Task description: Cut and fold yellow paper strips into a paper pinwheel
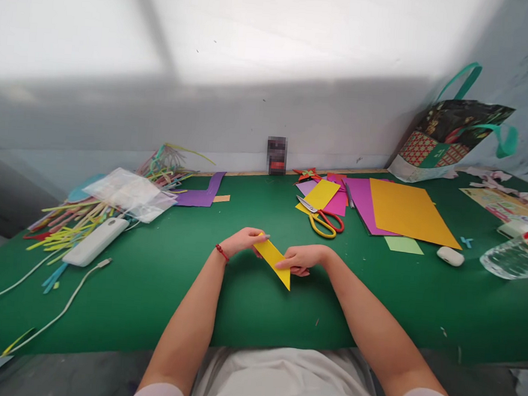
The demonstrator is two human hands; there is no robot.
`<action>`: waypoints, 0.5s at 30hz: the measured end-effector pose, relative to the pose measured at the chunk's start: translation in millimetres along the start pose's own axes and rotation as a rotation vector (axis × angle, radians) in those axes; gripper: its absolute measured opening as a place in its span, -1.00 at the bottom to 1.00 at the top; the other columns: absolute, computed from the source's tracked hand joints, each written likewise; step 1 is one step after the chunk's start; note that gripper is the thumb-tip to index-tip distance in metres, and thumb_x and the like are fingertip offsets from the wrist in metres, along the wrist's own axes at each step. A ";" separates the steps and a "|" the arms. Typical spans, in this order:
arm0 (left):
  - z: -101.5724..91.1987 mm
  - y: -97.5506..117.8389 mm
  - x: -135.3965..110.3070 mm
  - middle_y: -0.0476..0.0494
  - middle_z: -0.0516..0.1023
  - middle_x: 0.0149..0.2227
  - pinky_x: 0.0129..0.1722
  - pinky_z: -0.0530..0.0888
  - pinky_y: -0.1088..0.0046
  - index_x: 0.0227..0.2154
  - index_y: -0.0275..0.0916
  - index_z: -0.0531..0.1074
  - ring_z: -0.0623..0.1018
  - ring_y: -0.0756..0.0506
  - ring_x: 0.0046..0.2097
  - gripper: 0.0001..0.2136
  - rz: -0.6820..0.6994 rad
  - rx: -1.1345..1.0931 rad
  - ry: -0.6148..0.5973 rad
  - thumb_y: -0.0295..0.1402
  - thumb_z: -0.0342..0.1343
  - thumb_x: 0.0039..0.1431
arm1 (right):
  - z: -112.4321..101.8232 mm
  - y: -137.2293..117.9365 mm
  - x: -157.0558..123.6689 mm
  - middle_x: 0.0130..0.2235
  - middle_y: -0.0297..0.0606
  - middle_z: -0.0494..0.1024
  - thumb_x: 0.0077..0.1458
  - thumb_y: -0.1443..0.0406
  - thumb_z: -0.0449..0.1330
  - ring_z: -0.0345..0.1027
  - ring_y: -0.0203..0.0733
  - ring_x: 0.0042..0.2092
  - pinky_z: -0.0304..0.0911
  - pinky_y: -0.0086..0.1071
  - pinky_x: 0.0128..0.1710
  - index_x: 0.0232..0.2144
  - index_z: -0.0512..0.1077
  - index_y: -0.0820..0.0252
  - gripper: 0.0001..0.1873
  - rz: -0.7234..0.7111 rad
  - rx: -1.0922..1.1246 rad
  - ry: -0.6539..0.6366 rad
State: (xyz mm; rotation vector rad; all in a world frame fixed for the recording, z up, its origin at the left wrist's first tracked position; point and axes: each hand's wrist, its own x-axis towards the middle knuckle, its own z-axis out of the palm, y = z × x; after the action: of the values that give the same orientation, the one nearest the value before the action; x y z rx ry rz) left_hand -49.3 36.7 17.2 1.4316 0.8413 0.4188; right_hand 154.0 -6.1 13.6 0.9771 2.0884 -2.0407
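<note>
Over the middle of the green table (pixel 159 275) I hold a folded yellow paper triangle (pixel 277 264), its sharp tip pointing down and right. My left hand (pixel 241 241), with a red bracelet at the wrist, pinches the paper's upper left end. My right hand (pixel 304 259) grips its right side with the fingers curled over the fold. Both hands are closed on the paper.
Scissors (pixel 323 219) with red and yellow handles lie behind the hands on coloured sheets. An orange sheet (pixel 410 212) tops a purple stack. A white power bank (pixel 96 240) with cables and paper strips (pixel 70 223) lie left. A gift bag (pixel 449 138) and plastic bottle (pixel 513 257) sit right.
</note>
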 end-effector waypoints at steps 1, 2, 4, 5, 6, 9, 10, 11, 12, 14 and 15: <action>0.7 -0.3 -0.2 -0.11 0.57 -0.54 -0.59 0.44 0.53 -0.56 -0.29 0.48 0.50 -0.02 -0.59 -0.69 -0.010 0.012 -0.036 -0.09 0.22 -0.12 | 0.2 -0.2 0.2 -0.76 -0.54 0.07 -0.02 -0.13 0.04 -0.01 -0.47 -0.71 -0.11 -0.47 -0.66 -0.74 0.06 0.18 -0.42 0.000 -0.015 0.006; 1.4 -0.6 -0.4 -0.12 0.56 -0.55 -0.61 0.43 0.54 -0.57 -0.29 0.48 0.49 -0.01 -0.62 -0.67 -0.015 0.025 -0.068 -0.07 0.21 -0.11 | 0.7 -0.6 0.4 -0.76 -0.54 0.07 -0.02 -0.13 0.04 0.01 -0.46 -0.71 -0.12 -0.47 -0.66 -0.75 0.05 0.18 -0.41 -0.003 -0.026 0.014; 2.5 -0.6 -0.7 -0.15 0.55 -0.60 -0.64 0.40 0.55 -0.58 -0.30 0.48 0.47 0.00 -0.66 -0.61 -0.008 0.054 -0.117 0.00 0.15 -0.08 | 2.1 -1.9 0.4 -0.76 -0.54 0.06 -0.04 -0.15 0.04 0.02 -0.46 -0.71 -0.12 -0.47 -0.66 -0.75 0.05 0.18 -0.40 -0.010 -0.031 0.021; 2.7 -0.3 -1.0 -0.17 0.53 -0.63 -0.65 0.39 0.55 -0.59 -0.31 0.48 0.46 -0.01 -0.67 -0.57 0.000 0.069 -0.135 0.04 0.10 -0.05 | 2.8 -2.5 0.1 -0.76 -0.55 0.05 -0.04 -0.15 0.04 0.02 -0.47 -0.71 -0.12 -0.47 -0.66 -0.76 0.05 0.18 -0.40 -0.014 -0.028 0.017; 2.7 0.1 -1.5 -0.18 0.51 -0.67 -0.66 0.37 0.55 -0.61 -0.31 0.47 0.45 -0.01 -0.68 -0.52 0.004 0.083 -0.154 0.08 0.05 -0.03 | 3.4 -3.2 -0.2 -0.76 -0.55 0.04 -0.05 -0.16 0.04 0.01 -0.47 -0.71 -0.11 -0.46 -0.66 -0.76 0.04 0.18 -0.39 -0.014 -0.026 0.010; 2.0 1.5 -3.3 -0.16 0.45 -0.75 -0.69 0.34 0.54 -0.66 -0.30 0.45 0.41 -0.01 -0.72 -0.45 0.000 0.119 -0.190 0.14 -0.06 0.00 | 4.5 -4.3 -1.2 -0.77 -0.55 0.03 -0.07 -0.17 0.04 0.00 -0.47 -0.71 -0.10 -0.46 -0.66 -0.77 0.05 0.18 -0.39 -0.011 -0.026 -0.033; 1.7 1.9 -3.7 -0.15 0.44 -0.76 -0.69 0.33 0.54 -0.67 -0.29 0.44 0.40 -0.01 -0.73 -0.45 -0.008 0.128 -0.197 0.14 -0.06 0.00 | 4.6 -4.4 -1.5 -0.77 -0.55 0.03 -0.07 -0.17 0.04 -0.01 -0.47 -0.71 -0.10 -0.46 -0.66 -0.77 0.05 0.18 -0.38 -0.010 -0.024 -0.050; 1.5 2.0 -4.0 -0.14 0.44 -0.76 -0.70 0.33 0.54 -0.66 -0.29 0.45 0.39 -0.01 -0.73 -0.47 -0.017 0.136 -0.204 0.13 -0.04 0.00 | 4.6 -4.3 -1.9 -0.77 -0.55 0.03 -0.07 -0.17 0.05 -0.02 -0.47 -0.71 -0.10 -0.46 -0.66 -0.77 0.05 0.18 -0.38 -0.009 -0.019 -0.061; 1.3 1.8 -4.0 -0.14 0.44 -0.76 -0.70 0.32 0.53 -0.65 -0.29 0.45 0.39 -0.01 -0.74 -0.48 -0.027 0.141 -0.209 0.12 -0.02 -0.01 | 4.5 -4.1 -2.3 -0.77 -0.56 0.03 -0.07 -0.17 0.05 -0.03 -0.47 -0.71 -0.10 -0.47 -0.67 -0.77 0.05 0.18 -0.38 -0.009 -0.010 -0.069; 1.1 0.7 -3.3 -0.13 0.45 -0.76 -0.71 0.32 0.54 -0.63 -0.29 0.46 0.40 -0.02 -0.74 -0.50 -0.041 0.144 -0.217 0.11 0.01 -0.03 | 4.3 -3.7 -3.3 -0.77 -0.56 0.02 -0.08 -0.17 0.06 -0.04 -0.48 -0.71 -0.09 -0.47 -0.67 -0.77 0.05 0.18 -0.38 -0.008 0.009 -0.078; 1.2 -0.2 -2.7 -0.13 0.45 -0.75 -0.72 0.32 0.54 -0.62 -0.29 0.46 0.40 -0.02 -0.74 -0.50 -0.041 0.141 -0.219 0.12 0.01 -0.03 | 4.1 -3.6 -3.9 -0.76 -0.56 0.02 -0.07 -0.16 0.06 -0.03 -0.48 -0.71 -0.09 -0.47 -0.67 -0.77 0.05 0.18 -0.39 -0.007 0.016 -0.079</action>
State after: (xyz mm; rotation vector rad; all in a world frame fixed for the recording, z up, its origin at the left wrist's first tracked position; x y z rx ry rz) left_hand -50.2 33.9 17.6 1.5557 0.7325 0.1702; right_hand 153.9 -11.1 18.0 0.8772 2.0430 -2.0666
